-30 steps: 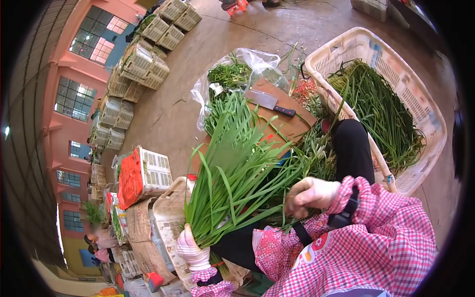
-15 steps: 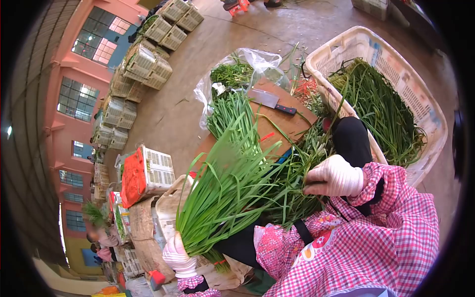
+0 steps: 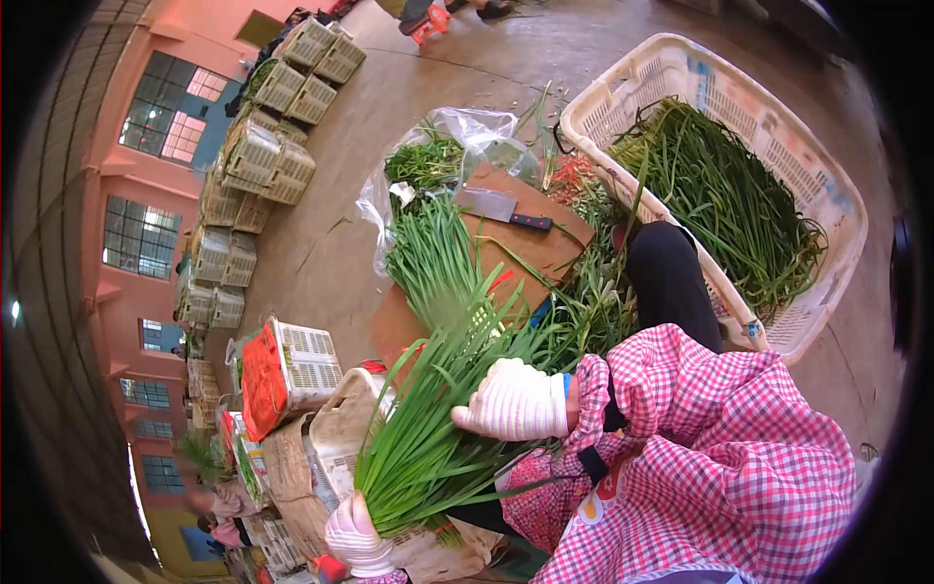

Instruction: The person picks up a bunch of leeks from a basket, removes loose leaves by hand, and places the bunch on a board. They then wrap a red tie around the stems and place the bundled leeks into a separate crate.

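My gloved left hand (image 3: 358,537) grips the lower ends of a bunch of long green leaves (image 3: 418,457) over my lap. My gloved right hand (image 3: 514,401) lies against the bunch's upper right side; its fingertips are partly lost among the leaves, and what they hold is hidden. Beyond the bunch, more green stalks (image 3: 433,263) lie beside a brown board (image 3: 545,234). A cleaver with a black handle (image 3: 530,222) rests on that board. To the right, a large white plastic basket (image 3: 844,229) holds a heap of dark green leaves (image 3: 715,195).
A clear plastic bag (image 3: 477,125) with greens is beyond the board. A crate (image 3: 309,358) with a red cloth (image 3: 263,384) stands at left. Stacked crates (image 3: 255,156) line the wall side. Another person's legs (image 3: 416,12) show at the top; a person (image 3: 226,501) is at lower left.
My right hand has moved left from the loose leaves by my knee to the bunch. The bunch in my left hand sits lower and more gathered. The view has shifted slightly.
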A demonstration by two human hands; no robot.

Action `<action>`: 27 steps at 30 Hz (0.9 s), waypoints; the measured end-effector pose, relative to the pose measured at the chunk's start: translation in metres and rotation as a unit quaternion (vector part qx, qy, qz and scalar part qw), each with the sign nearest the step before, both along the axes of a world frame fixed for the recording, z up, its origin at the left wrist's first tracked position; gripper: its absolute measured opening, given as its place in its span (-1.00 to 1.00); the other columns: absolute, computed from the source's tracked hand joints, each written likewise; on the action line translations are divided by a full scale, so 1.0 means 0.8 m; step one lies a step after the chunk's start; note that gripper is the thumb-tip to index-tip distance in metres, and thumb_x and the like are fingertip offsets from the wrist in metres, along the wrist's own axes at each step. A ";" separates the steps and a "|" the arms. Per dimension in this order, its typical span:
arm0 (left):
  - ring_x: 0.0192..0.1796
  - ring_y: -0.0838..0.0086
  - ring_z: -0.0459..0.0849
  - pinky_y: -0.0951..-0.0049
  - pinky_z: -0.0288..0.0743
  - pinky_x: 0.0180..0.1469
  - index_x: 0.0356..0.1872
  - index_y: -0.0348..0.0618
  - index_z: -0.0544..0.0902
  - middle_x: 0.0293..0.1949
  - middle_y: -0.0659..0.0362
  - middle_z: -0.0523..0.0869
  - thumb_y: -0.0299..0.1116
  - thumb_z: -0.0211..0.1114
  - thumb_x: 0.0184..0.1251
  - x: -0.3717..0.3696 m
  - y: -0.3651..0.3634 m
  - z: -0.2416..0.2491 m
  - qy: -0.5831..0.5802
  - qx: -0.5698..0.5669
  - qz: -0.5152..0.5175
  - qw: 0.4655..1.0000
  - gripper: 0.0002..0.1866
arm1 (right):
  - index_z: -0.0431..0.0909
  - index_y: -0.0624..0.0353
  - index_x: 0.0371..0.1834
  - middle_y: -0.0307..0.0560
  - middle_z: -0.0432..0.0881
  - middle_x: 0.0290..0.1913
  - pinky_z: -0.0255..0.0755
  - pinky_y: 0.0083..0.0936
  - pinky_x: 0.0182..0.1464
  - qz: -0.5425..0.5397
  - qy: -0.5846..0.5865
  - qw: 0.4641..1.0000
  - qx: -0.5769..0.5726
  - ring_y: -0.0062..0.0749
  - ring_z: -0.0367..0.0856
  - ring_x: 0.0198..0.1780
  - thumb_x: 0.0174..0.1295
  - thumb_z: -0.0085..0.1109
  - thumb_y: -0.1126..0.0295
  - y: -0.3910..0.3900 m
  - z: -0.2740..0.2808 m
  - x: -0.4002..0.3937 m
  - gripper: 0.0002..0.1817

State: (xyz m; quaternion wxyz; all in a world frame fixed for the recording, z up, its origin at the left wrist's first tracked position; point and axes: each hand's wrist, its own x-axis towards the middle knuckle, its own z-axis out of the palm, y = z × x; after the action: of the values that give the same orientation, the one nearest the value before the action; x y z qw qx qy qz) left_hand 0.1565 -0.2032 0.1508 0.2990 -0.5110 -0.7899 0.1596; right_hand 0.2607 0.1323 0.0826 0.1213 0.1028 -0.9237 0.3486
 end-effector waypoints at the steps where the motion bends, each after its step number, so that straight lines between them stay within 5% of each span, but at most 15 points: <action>1: -0.29 0.21 0.62 0.23 0.48 -0.26 -0.03 -0.21 0.55 -0.24 0.08 0.61 -0.43 0.21 0.12 0.000 -0.002 0.002 0.004 -0.002 -0.003 1.000 -0.66 | 0.55 0.12 -0.22 0.07 0.58 -0.53 0.53 -0.16 -0.36 0.010 -0.046 0.999 0.002 0.02 0.61 -0.42 0.16 -0.04 0.22 0.005 -0.001 0.002 -0.73; 3: -0.31 0.18 0.64 0.24 0.51 -0.28 -0.03 -0.26 0.55 -0.25 0.05 0.65 -0.38 0.30 0.09 0.000 -0.014 0.005 0.008 -0.012 0.003 1.000 -0.62 | 0.56 0.14 -0.33 0.08 0.59 -0.50 0.54 -0.13 -0.29 0.027 -0.061 0.997 0.025 0.04 0.62 -0.40 0.14 -0.04 0.23 0.012 -0.012 0.012 -0.75; 4: -0.31 0.18 0.64 0.24 0.51 -0.28 -0.03 -0.26 0.55 -0.25 0.05 0.65 -0.38 0.30 0.09 -0.001 -0.019 0.002 0.006 -0.012 0.003 1.000 -0.62 | 0.45 0.09 -0.43 -0.09 0.53 -0.62 0.44 -0.22 -0.57 0.022 0.025 0.998 0.059 -0.12 0.61 -0.53 0.07 0.11 0.25 0.016 -0.023 0.021 -0.84; 8: -0.42 0.31 0.62 0.38 0.48 -0.41 -0.20 -0.23 0.60 -0.39 0.12 0.65 -0.32 0.35 0.06 0.015 0.001 0.017 0.000 -0.030 -0.014 0.999 -0.71 | 0.57 0.12 -0.33 -0.06 0.55 -0.56 0.44 -0.36 -0.44 0.148 0.077 0.968 -0.186 -0.12 0.58 -0.45 0.20 0.20 0.19 0.032 -0.044 0.060 -0.78; 11: -0.39 0.34 0.62 0.40 0.49 -0.42 -0.20 -0.20 0.61 -0.36 0.14 0.65 -0.34 0.33 0.07 0.023 0.006 0.017 -0.009 -0.037 -0.012 0.999 -0.73 | 0.63 0.26 -0.18 -0.10 0.67 -0.42 0.48 -0.51 -0.32 0.182 -0.069 0.827 -0.527 -0.47 0.63 -0.40 0.27 0.15 0.30 0.035 -0.036 0.087 -0.76; 12: -0.36 0.34 0.62 0.40 0.49 -0.40 -0.19 -0.19 0.61 -0.33 0.14 0.65 -0.35 0.31 0.08 0.022 0.004 0.013 -0.012 -0.038 -0.009 0.999 -0.74 | 0.63 0.31 -0.17 -0.19 0.65 -0.46 0.48 -0.56 -0.34 0.107 -0.096 0.753 -0.642 -0.56 0.59 -0.42 0.27 0.15 0.29 0.040 -0.026 0.099 -0.73; 14: -0.31 0.33 0.63 0.40 0.50 -0.38 -0.15 -0.17 0.61 -0.28 0.15 0.65 -0.38 0.28 0.09 0.024 0.001 0.007 -0.017 -0.038 0.004 0.999 -0.73 | 0.63 0.34 -0.15 -0.19 0.64 -0.49 0.48 -0.62 -0.36 0.107 -0.111 0.691 -0.707 -0.58 0.58 -0.48 0.24 0.18 0.26 0.073 -0.020 0.115 -0.68; 16: -0.25 0.32 0.63 0.39 0.51 -0.35 -0.12 -0.15 0.61 -0.22 0.15 0.65 -0.40 0.24 0.11 0.022 -0.003 0.004 -0.022 -0.042 0.016 0.999 -0.73 | 0.55 0.30 0.07 -0.22 0.62 -0.53 0.44 -0.63 -0.41 0.198 -0.112 0.714 -0.663 -0.61 0.55 -0.51 0.21 0.21 0.19 0.105 -0.031 0.120 -0.54; 18: -0.19 0.32 0.64 0.39 0.52 -0.32 -0.08 -0.13 0.61 -0.16 0.15 0.65 -0.43 0.21 0.12 0.026 -0.009 0.000 -0.029 -0.042 0.034 0.998 -0.71 | 0.44 0.20 0.22 -0.27 0.60 -0.58 0.40 -0.59 -0.46 0.111 -0.118 0.854 -0.495 -0.63 0.55 -0.53 0.23 0.20 0.13 0.124 -0.012 0.119 -0.45; 20: -0.13 0.31 0.65 0.38 0.53 -0.29 -0.05 -0.11 0.61 -0.10 0.16 0.65 -0.46 0.18 0.14 0.024 -0.014 -0.003 -0.033 -0.046 0.048 0.997 -0.69 | 0.42 0.05 0.22 -0.03 0.56 -0.58 0.41 -0.39 -0.46 -0.037 -0.034 0.968 -0.244 -0.21 0.57 -0.56 0.17 0.23 0.04 0.131 -0.008 0.108 -0.41; 22: -0.07 0.30 0.65 0.38 0.53 -0.26 -0.02 -0.08 0.60 -0.05 0.16 0.66 -0.48 0.15 0.15 0.028 -0.019 -0.008 -0.036 -0.048 0.062 0.996 -0.67 | 0.45 0.00 0.16 0.05 0.55 -0.56 0.42 -0.27 -0.44 -0.134 0.030 0.984 -0.112 0.00 0.56 -0.52 0.12 0.25 0.02 0.130 -0.019 0.086 -0.44; 27: -0.06 0.31 0.69 0.40 0.54 -0.28 0.03 -0.06 0.59 -0.01 0.17 0.67 -0.50 0.12 0.20 0.034 -0.017 -0.006 -0.035 -0.038 0.058 0.997 -0.65 | 0.45 -0.06 0.08 -0.02 0.53 -0.62 0.41 -0.19 -0.51 -0.168 0.080 0.982 0.015 -0.02 0.56 -0.56 0.08 0.24 0.09 0.116 -0.039 0.026 -0.52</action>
State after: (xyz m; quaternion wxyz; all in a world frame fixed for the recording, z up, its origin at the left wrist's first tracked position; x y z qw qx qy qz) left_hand 0.1839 -0.2166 0.1462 0.2421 -0.4807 -0.8216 0.1881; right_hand 0.2816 0.2254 0.0512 0.2505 -0.0243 -0.9200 0.3004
